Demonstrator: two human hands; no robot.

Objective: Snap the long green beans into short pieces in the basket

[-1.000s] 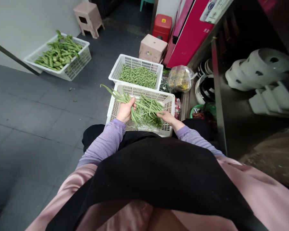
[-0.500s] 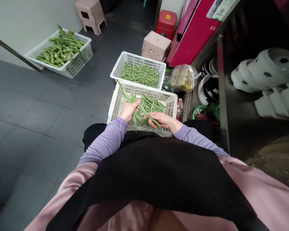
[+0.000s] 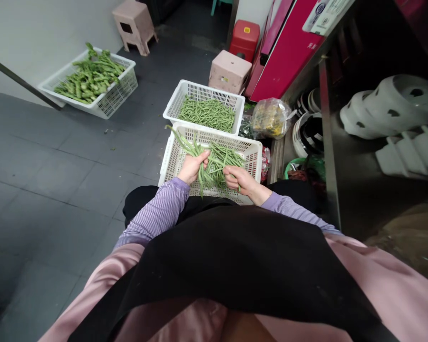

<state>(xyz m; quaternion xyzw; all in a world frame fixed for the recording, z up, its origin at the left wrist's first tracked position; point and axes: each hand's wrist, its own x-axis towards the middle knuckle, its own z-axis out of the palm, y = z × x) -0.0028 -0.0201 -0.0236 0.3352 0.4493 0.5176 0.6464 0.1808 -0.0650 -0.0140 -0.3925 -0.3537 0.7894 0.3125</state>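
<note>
Over the near white basket (image 3: 166, 164), my left hand (image 3: 192, 167) is closed around a bunch of long green beans (image 3: 181, 138), whose ends stick out on both sides. My right hand (image 3: 241, 180) sits just to its right, fingers curled round a green bean that runs across from the bunch; a bit of it shows below the fingers. Beneath and between the hands lies a pile of green beans (image 3: 228, 154) in that basket. A second white basket (image 3: 168, 105) stands right behind, holding many short pieces of bean (image 3: 207, 113).
At the back left a white basket (image 3: 109, 105) holds thick green stalks (image 3: 92, 76). Pink stools (image 3: 133, 23) and a red stool (image 3: 244, 38) stand behind. On the right are a filled plastic bag (image 3: 271, 118), stacked bowls and a metal shelf edge (image 3: 330, 156).
My right hand has closed its fingers more tightly on the bean and turned slightly, moving a little to the right. My left hand keeps its bunch in nearly the same place.
</note>
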